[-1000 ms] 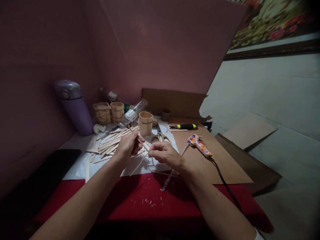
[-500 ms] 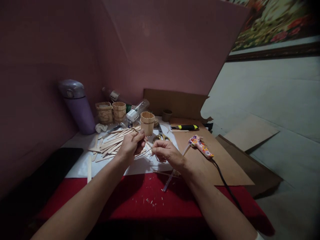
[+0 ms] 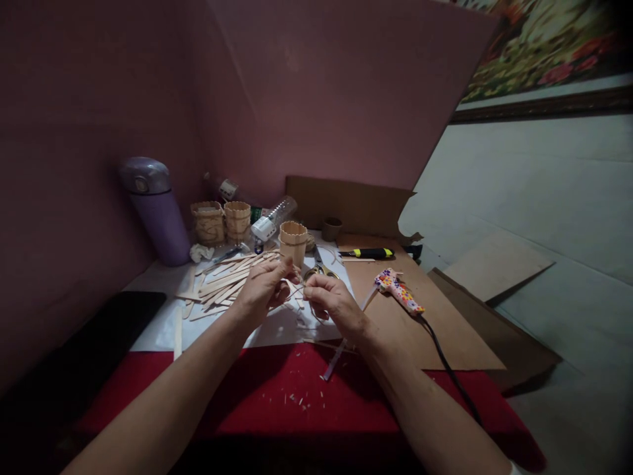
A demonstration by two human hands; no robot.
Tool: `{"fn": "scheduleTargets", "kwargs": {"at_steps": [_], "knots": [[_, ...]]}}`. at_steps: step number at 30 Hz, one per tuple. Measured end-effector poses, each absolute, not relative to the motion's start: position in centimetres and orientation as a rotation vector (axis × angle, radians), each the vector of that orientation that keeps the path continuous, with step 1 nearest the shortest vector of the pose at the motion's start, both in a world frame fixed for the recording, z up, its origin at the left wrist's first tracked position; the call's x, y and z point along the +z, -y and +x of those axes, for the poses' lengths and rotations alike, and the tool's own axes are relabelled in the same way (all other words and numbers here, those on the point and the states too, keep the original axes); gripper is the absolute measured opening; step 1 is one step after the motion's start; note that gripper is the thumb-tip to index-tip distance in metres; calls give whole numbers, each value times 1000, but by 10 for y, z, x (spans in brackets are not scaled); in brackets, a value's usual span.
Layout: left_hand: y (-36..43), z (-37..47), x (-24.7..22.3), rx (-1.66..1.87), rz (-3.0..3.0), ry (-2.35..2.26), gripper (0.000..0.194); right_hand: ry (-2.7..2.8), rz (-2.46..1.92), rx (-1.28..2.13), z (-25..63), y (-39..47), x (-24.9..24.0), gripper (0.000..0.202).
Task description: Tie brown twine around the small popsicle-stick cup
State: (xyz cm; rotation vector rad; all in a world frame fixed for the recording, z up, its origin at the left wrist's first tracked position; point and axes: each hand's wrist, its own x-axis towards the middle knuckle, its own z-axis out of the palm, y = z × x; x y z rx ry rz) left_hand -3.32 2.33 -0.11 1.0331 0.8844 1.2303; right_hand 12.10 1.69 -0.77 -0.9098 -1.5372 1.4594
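Note:
My left hand (image 3: 271,285) is closed, its fingertips pinching a thin brown length of twine (image 3: 295,290). Close beside it, my right hand (image 3: 332,300) pinches the same twine, and a loop of it hangs under the fingers. Just beyond the hands stands a small cup of wooden sticks (image 3: 293,241), upright, with a band near its top. Scissors with gold handles (image 3: 322,269) lie behind my right hand, partly covered by it. Left of my left hand a loose pile of wooden craft sticks (image 3: 227,280) spreads over white paper (image 3: 153,323).
A flowered glue gun (image 3: 398,290) and a yellow-black utility knife (image 3: 370,253) lie on a cardboard sheet (image 3: 445,343) at right. Two decorated stick cups (image 3: 208,224), clear plastic bottles (image 3: 273,219) and a purple flask (image 3: 161,218) stand or lie at back left. Wood scraps dot the red cloth (image 3: 267,389).
My fingertips have come slightly closer together and shifted along the twine. The whole view has moved a little; the objects on the table stay where they were.

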Motion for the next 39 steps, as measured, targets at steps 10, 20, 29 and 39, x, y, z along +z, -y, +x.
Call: {"fn": "scheduleTargets", "kwargs": {"at_steps": [10,20,29,39], "knots": [[-21,-30,-3,1085,1190,-844,24,1494,-975,1337,124,-20,-5,17],[-19,-28,1,1103,1137,-1011,29,1534,-1009,1232,124,-24,-11,20],[-19,-27,3,1109,1183,-1113,30,1572,-992,1185,125,-26,-14,18],[-20,-28,1,1056,1255,-1093,26,1627,-1042,1140,126,-29,-15,17]]}}
